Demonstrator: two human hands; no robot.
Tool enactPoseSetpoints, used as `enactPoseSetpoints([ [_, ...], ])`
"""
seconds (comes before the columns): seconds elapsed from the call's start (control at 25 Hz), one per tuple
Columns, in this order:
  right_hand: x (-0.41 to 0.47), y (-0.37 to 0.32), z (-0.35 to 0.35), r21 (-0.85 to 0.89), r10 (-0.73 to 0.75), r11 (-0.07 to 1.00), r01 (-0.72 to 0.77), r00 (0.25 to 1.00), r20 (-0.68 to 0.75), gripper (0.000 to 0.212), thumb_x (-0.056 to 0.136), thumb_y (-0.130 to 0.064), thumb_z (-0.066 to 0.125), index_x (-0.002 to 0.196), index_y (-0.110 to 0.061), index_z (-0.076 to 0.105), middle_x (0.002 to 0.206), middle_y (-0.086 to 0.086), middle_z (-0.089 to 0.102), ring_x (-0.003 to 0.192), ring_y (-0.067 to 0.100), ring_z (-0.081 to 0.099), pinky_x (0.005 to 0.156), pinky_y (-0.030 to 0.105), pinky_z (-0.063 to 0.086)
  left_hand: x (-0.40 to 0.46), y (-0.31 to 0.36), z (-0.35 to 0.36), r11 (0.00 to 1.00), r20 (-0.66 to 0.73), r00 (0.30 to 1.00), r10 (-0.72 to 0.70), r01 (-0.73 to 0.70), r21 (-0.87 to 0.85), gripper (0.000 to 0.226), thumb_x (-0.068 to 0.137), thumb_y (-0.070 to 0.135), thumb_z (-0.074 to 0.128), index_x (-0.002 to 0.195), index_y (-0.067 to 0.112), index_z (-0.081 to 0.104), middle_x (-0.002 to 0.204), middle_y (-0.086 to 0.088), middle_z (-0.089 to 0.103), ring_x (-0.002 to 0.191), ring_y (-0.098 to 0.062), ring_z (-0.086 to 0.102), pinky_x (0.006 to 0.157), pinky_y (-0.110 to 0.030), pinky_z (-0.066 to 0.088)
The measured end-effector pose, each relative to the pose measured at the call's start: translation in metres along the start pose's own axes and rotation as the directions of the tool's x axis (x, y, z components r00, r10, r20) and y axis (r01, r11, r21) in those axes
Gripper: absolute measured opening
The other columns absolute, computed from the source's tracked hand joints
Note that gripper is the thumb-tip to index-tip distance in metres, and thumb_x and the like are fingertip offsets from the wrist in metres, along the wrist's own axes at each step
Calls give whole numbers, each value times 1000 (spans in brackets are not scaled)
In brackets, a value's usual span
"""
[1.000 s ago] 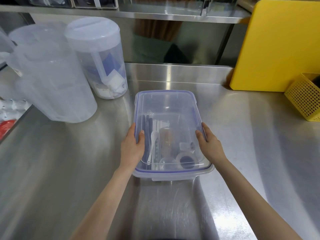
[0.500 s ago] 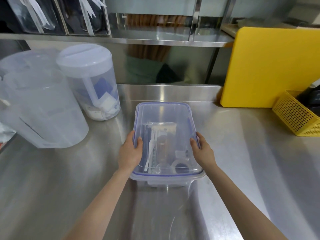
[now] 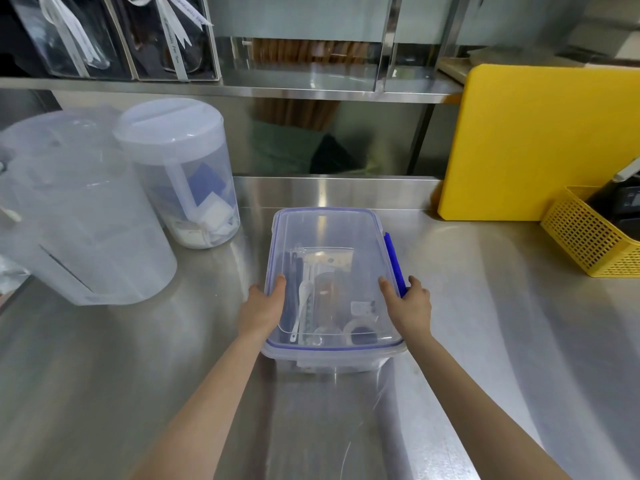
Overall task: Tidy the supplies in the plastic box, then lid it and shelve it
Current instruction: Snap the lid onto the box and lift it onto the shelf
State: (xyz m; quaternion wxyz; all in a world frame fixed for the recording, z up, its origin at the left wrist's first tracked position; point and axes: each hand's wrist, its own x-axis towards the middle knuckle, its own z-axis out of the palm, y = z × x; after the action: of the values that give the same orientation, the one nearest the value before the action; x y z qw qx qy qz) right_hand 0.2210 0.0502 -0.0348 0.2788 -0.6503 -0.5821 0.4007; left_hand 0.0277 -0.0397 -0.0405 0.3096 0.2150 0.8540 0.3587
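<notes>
A clear plastic box point(image 3: 329, 230) stands on the steel counter with its blue-rimmed clear lid on top. Through the lid I see a white spoon point(image 3: 300, 306), dark strips point(image 3: 290, 271), a tape roll point(image 3: 362, 329) and other small supplies lying along the bottom. My left hand point(image 3: 263, 306) clasps the box's left side, thumb resting on the lid. My right hand point(image 3: 410, 308) holds the right side, its thumb on the lid and its fingers around the near end of a blue side latch point(image 3: 393, 261) that sticks outward.
Two tall translucent lidded pitchers point(image 3: 79, 216) point(image 3: 183, 174) stand to the left. A yellow cutting board point(image 3: 540, 143) leans at the back right beside a yellow mesh basket point(image 3: 595, 233). A steel shelf point(image 3: 242, 91) with clear bins runs above the counter.
My view has tilted up, showing more of the shelf. My right hand has slid off the lid's edge to the box's outer side, and the blue latch now shows there.
</notes>
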Motion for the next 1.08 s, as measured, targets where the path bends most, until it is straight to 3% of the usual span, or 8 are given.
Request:
enactPoseSetpoints([
  [0.12, 0, 2, 1, -41, -100, 994, 99, 994, -31, 46, 88, -41, 51, 121, -9, 50, 121, 16, 50, 81, 19, 53, 75, 27, 44, -2, 1, 0, 1000, -24, 1000, 14, -14, -15, 73, 85, 56, 36, 137, 6, 28, 139, -17, 45, 124, -36, 44, 101, -39, 36],
  [0.24, 1, 4, 3, -64, -149, 987, 149, 989, 8, 40, 91, -38, 46, 117, -9, 51, 116, 13, 58, 82, 17, 52, 73, 27, 45, -5, 2, 1, 998, -73, 996, 46, -49, -44, 69, 86, 52, 40, 136, 7, 28, 137, -16, 45, 120, -34, 47, 93, -36, 39],
  [0.36, 1, 4, 2, -74, -174, 982, 175, 985, 20, 36, 93, -34, 44, 114, -6, 52, 110, 13, 63, 81, 17, 52, 71, 27, 45, -7, 2, 1, 993, -124, 989, 86, -96, -75, 63, 85, 50, 45, 131, 10, 34, 129, -15, 45, 99, -28, 52, 83, -35, 43],
  [0.48, 4, 2, 2, -123, -184, 975, 183, 983, 6, 35, 93, -31, 43, 109, -3, 56, 104, 17, 67, 76, 22, 51, 68, 28, 42, -11, 3, 0, 987, -175, 976, 131, -145, -70, 64, 84, 47, 50, 133, 11, 32, 130, -13, 40, 103, -28, 53, 77, -32, 43],
  [0.64, 3, 1, 4, -98, -194, 976, 192, 981, -7, 37, 94, -33, 43, 115, -6, 55, 108, 15, 66, 83, 26, 58, 72, 30, 47, -15, 6, -2, 985, -199, 968, 152, -164, -46, 62, 84, 46, 51, 131, 8, 37, 128, -13, 42, 101, -28, 54, 77, -31, 44],
  [0.72, 2, 2, 4, -63, -185, 981, 184, 983, -15, 39, 93, -34, 43, 120, -8, 53, 112, 13, 65, 88, 23, 58, 81, 35, 51, -14, 5, -3, 983, -181, 970, 164, -176, -51, 54, 84, 45, 51, 121, 6, 48, 120, -15, 50, 93, -28, 57, 80, -34, 49],
  [0.88, 1, 5, 4, -35, -191, 981, 190, 981, -27, 41, 93, -35, 44, 124, -9, 52, 114, 12, 65, 83, 16, 52, 79, 31, 48, -12, 2, -4, 971, -175, 965, 193, -214, -108, 42, 83, 41, 54, 104, 5, 59, 107, -24, 57, 89, -34, 61, 81, -42, 53],
  [1.08, 1, 5, 4, -17, -189, 982, 189, 982, -17, 40, 93, -33, 44, 124, -8, 52, 114, 13, 64, 83, 17, 51, 77, 30, 46, -12, 1, -4, 960, -190, 965, 178, -213, -183, 38, 83, 39, 56, 108, 11, 61, 114, -14, 55, 95, -25, 60, 85, -34, 51],
])
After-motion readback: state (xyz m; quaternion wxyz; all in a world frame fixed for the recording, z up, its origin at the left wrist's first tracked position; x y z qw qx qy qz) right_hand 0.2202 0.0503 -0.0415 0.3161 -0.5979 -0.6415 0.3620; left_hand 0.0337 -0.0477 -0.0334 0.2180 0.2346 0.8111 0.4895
